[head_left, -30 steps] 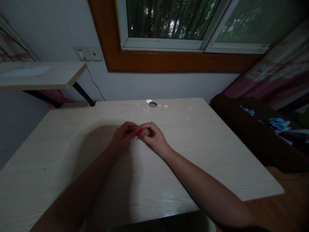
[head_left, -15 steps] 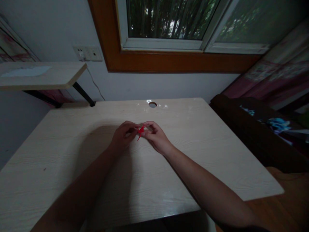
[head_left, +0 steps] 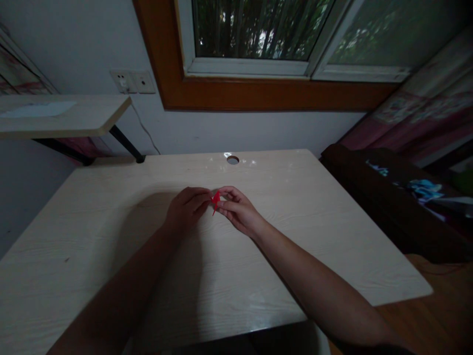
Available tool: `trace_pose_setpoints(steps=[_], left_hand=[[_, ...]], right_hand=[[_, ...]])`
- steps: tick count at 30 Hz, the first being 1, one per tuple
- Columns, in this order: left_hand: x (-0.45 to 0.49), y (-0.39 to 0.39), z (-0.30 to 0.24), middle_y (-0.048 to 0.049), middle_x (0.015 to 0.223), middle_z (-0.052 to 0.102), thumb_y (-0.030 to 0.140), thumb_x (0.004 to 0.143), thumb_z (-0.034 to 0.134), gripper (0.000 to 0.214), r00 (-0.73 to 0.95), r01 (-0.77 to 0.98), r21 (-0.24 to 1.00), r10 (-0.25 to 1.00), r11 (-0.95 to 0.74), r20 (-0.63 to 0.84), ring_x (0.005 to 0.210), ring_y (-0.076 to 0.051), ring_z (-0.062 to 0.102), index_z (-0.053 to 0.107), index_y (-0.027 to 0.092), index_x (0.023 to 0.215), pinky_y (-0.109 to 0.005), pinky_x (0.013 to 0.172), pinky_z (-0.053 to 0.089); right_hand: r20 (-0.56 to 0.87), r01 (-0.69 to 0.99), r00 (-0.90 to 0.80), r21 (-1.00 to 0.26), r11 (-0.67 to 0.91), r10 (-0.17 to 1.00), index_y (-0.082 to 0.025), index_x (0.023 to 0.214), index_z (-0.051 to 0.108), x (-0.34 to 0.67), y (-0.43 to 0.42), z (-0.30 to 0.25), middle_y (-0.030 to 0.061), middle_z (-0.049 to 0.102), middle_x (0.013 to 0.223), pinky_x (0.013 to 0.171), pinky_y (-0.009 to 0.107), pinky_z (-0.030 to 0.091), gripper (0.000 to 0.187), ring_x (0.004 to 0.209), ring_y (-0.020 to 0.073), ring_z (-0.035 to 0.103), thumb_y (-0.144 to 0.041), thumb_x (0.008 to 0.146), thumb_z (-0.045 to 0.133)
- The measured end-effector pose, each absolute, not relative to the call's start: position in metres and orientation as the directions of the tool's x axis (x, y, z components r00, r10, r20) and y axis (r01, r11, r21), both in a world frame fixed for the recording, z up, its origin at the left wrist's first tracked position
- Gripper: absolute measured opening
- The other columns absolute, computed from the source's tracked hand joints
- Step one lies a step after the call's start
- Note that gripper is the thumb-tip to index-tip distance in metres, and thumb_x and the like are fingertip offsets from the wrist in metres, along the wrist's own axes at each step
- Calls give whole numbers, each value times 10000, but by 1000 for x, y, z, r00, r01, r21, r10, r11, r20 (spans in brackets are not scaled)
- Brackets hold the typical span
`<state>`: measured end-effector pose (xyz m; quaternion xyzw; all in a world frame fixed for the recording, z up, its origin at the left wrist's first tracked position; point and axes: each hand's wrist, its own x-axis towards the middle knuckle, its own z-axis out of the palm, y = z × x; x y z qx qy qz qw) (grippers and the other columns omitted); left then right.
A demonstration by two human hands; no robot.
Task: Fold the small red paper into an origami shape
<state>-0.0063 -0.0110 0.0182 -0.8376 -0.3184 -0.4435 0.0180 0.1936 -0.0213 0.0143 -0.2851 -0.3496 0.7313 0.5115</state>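
A small red folded paper piece (head_left: 215, 200) is held between my two hands just above the pale wooden desk (head_left: 111, 236). My left hand (head_left: 186, 208) pinches its left side with fingertips pressed together. My right hand (head_left: 238, 211) pinches its right side, fingers curled round it. Most of the paper is hidden by my fingers. Both forearms reach in from the bottom edge of the view.
A round cable hole (head_left: 232, 159) sits near the desk's far edge. A smaller table (head_left: 66, 116) stands at the left by wall sockets (head_left: 133, 82). A window (head_left: 258, 34) is above. Dark furniture (head_left: 388, 197) with curtains stands to the right.
The red paper has been raised and turned slightly between my fingertips, showing more of it. Both hands stay together at the same spot above the desk.
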Motion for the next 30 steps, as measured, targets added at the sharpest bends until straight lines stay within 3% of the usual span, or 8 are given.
trace_pose_setpoints(steps=[4,12,21,30], left_hand=[[-8,-10,18,-89,1125,708,167,878,683,230,417,570,187,478,-800,773,1000,-202,664,671,230,1100,-361,875,573],[-6,-11,19,-83,1089,719,198,881,687,236,424,532,221,483,-817,766,979,-194,667,653,226,1113,-357,888,569],[-7,-10,24,-66,1003,733,196,896,673,153,459,495,178,430,-850,778,906,-182,661,665,234,1044,-346,831,560],[-10,-9,19,-65,978,742,203,913,645,131,495,520,195,480,-831,724,897,-192,658,682,231,1036,-377,865,551]], right_hand=[[-64,-559,-321,-793,-244,945,-254,970,681,194,-21,15,-22,673,1041,825,246,562,354,860,101,667,-145,675,842],[-64,-563,-333,-787,-253,941,-248,966,676,194,-22,16,-23,680,1033,802,224,565,357,845,95,670,-138,673,849],[-69,-556,-333,-791,-255,940,-252,968,675,193,-22,15,-20,680,1029,807,249,565,361,853,105,664,-148,668,847],[-68,-505,-324,-831,-234,944,-262,984,685,194,-23,17,-6,682,1056,793,265,548,341,851,115,653,-202,687,842]])
